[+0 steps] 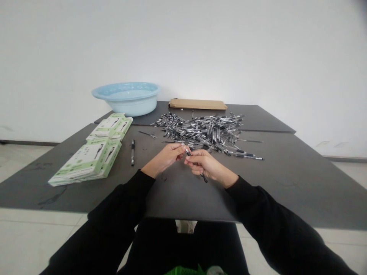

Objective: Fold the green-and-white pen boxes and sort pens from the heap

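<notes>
**Held pen (188, 152) is slanting between both hands, far end pointing at the left**

So the held pen is sitting just above the near part of the table (272, 179), and its long axis is running on a diagonal: far end up and to the left, near end poking out below the right palm. The right hand (207, 164) is doing most of the covering, its grip pinching the barrel with thumb and fingers. The left hand (169, 154) is coming in from the other side, its grip pinching at the far end; can't tell whether some tiny part is hiding in those fingertips. So the left is lining up with that end only.

Just past the hands, a pile of pens (208, 130) is spreading out. A lone pen (132, 152) is lying left of the left hand, with green-and-white boxes (88, 156) stacking up beyond it. Farther back, a blue basin (130, 105) and a brown cardboard piece (197, 104) are resting.
</notes>
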`<state>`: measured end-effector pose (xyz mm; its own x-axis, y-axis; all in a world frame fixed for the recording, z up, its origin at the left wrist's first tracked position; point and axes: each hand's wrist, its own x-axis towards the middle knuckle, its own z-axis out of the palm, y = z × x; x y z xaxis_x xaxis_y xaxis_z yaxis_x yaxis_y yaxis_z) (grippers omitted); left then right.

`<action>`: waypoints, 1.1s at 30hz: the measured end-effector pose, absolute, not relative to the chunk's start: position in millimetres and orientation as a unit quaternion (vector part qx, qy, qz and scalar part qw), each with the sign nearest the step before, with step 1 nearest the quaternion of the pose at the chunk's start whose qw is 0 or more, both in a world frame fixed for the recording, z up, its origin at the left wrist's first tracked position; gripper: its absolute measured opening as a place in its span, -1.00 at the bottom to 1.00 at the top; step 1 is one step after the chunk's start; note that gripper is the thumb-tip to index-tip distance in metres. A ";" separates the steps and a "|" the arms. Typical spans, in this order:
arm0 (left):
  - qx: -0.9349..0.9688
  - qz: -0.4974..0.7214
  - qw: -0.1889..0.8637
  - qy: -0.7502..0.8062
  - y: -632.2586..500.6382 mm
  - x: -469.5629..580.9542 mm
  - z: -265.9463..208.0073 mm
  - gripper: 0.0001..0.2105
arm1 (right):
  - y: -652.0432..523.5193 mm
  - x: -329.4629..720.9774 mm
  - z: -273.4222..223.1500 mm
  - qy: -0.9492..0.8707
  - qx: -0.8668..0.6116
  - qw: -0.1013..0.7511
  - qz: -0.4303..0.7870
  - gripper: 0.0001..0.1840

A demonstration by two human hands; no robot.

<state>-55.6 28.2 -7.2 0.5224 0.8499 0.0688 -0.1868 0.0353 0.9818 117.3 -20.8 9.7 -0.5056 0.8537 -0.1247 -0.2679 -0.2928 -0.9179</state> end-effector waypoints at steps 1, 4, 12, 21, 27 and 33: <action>0.565 0.388 0.673 0.279 27.2 -55.5 -7.5 -0.56 | -21.0 117.0 9.1 -0.458 -0.317 0.381 0.738 -0.72; 0.555 0.383 0.695 0.250 24.5 -53.3 -9.0 -0.59 | -21.1 115.7 7.6 -0.466 -0.318 0.388 0.729 -0.69; 0.421 0.496 0.716 0.253 56.9 -91.3 11.5 -0.80 | -15.7 127.6 21.4 -0.592 -0.389 0.442 0.551 -0.74; 0.323 0.520 0.743 0.271 81.4 -163.6 36.5 -0.84 | 25.3 162.9 22.6 -0.681 -0.444 0.395 0.428 -0.81; 0.340 0.481 0.765 0.262 82.9 -163.1 24.7 -0.80 | 70.5 154.0 10.8 -0.760 -0.480 0.343 0.271 -0.75; 0.340 0.478 0.749 0.308 78.0 -171.4 24.6 -0.79 | 136.8 132.6 13.5 -0.840 -0.439 0.282 0.151 -0.58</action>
<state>-171.4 78.0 24.6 0.3540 0.9251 -0.1374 -0.5064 0.3131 0.8035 132.6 136.8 13.5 -0.4561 0.8222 0.3407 0.6516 0.5692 -0.5014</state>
